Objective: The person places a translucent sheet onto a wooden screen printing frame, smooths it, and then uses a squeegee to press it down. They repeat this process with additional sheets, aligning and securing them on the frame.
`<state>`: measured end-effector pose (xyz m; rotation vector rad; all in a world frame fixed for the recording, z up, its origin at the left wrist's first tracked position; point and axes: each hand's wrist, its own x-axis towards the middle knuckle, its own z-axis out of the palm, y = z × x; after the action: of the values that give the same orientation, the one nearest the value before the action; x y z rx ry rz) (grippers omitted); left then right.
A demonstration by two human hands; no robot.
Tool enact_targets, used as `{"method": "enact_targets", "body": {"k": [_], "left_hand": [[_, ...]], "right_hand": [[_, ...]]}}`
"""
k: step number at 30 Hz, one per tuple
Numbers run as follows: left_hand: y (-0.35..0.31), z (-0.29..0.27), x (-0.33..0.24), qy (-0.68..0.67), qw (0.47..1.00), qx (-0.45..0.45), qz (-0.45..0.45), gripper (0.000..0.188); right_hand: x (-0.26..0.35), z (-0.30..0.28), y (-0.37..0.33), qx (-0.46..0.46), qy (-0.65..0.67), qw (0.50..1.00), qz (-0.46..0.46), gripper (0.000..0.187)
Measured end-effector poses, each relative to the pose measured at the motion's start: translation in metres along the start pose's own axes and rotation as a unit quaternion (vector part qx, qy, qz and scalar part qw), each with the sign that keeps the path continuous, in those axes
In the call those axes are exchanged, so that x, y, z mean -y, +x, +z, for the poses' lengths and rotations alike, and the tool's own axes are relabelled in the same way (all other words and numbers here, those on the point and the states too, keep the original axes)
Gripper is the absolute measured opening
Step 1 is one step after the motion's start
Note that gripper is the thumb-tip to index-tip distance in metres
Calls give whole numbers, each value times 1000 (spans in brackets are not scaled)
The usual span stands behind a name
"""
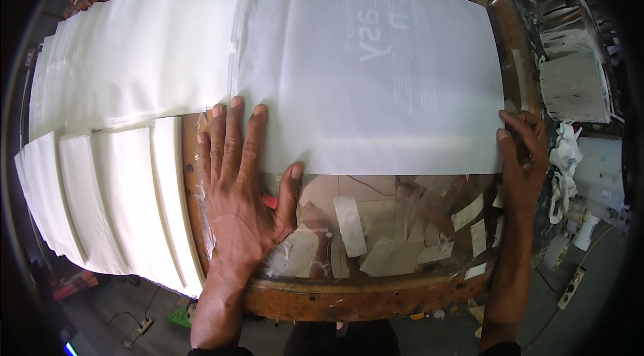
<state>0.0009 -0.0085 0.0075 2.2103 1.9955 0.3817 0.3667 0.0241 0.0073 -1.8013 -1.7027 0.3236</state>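
So, white sheet (376, 88), btwn L grip (236, 188), R grip (526, 148)

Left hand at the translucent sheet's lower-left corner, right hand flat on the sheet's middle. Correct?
No: the right hand isn't on the middle of the translucent sheet; the head view shows it at the right edge, near the lower-right corner. The left hand is at the lower-left corner, as stated.

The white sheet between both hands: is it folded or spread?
Spread: the white sheet lies flat, left hand and right hand at opposite sides.
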Motion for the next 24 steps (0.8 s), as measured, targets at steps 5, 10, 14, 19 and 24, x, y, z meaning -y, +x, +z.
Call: {"method": "enact_targets", "body": {"k": [5,10,14,19,24], "left_hand": [[0,0,0,5,1000,5,-5,72],[0,0,0,7,1000,5,-3,72],[2,-2,-2,4,1000,-3,3,71],[1,-2,-3,-2,1000,-16,3,72],[2,-1,-2,5,1000,-12,0,73]], "right_hand": [[-1,-1,0,12,13,1000,26,29],[-2,-1,0,15,16,999,24,29],[-1,-1,-1,11,19,999,24,29],[1,0,-1,10,13,1000,25,29],[0,0,-1,8,2,1000,17,28]]}}
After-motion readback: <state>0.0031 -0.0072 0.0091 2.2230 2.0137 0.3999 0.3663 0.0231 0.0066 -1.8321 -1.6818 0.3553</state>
